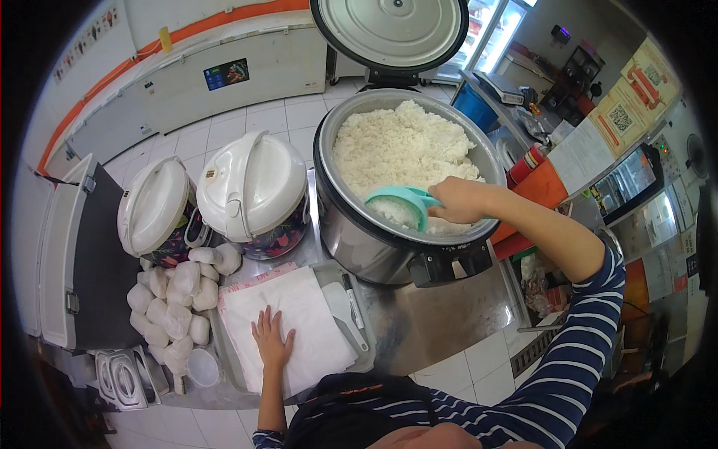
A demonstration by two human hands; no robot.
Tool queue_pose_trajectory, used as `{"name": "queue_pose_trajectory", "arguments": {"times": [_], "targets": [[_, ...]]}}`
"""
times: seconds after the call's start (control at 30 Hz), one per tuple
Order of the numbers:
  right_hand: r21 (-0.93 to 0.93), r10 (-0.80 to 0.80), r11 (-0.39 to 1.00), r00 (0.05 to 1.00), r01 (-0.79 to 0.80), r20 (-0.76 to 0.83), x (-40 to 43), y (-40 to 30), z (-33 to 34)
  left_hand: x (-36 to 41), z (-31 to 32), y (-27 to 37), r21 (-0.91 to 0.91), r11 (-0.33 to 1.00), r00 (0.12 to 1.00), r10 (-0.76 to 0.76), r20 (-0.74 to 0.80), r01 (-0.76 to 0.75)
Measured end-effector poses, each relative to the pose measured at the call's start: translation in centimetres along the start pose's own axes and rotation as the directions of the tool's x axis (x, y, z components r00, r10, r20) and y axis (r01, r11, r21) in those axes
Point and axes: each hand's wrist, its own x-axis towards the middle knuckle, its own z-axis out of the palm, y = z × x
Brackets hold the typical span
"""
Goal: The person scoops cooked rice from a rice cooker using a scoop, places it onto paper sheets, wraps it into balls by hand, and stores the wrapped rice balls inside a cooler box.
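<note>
My right hand (461, 200) grips the handle of a teal plastic scoop (412, 196), which holds some white rice and rests at the near inside edge of a large rice cooker (364, 255). Cooked rice (401, 146) fills much of its pot, and its round lid (392, 28) stands raised. My left hand (273, 342) lies flat, fingers spread, on a stack of white paper sheets (308, 314) in a grey tray (367, 351). Beside the sheets in the tray lie a white rice paddle (342, 306) and a marker pen (354, 306).
Left of the tray, wrapped white bundles (176, 303) are piled by a clear plastic cup (203, 367). Behind them stand two white-lidded rice cookers (255, 179). Metal container lids (126, 379) and an open insulated box (95, 264) are at far left. Chest freezers (224, 78) line the wall.
</note>
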Motion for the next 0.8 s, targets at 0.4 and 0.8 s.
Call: {"name": "queue_pose_trajectory", "arguments": {"times": [0.4, 0.8], "targets": [[0.88, 0.24, 0.365, 0.944, -0.304, 0.227, -4.6, 0.2, -2.6, -1.6, -3.1, -2.1, -0.287, 0.957, 0.999, -0.048, 0.004, 0.047], [0.881, -0.421, 0.292, 0.778, -0.371, 0.467, 2.9, -19.2, 12.3, -6.1, -4.6, -5.9, 0.124, 0.992, 0.981, 0.004, 0.191, -0.028]]}}
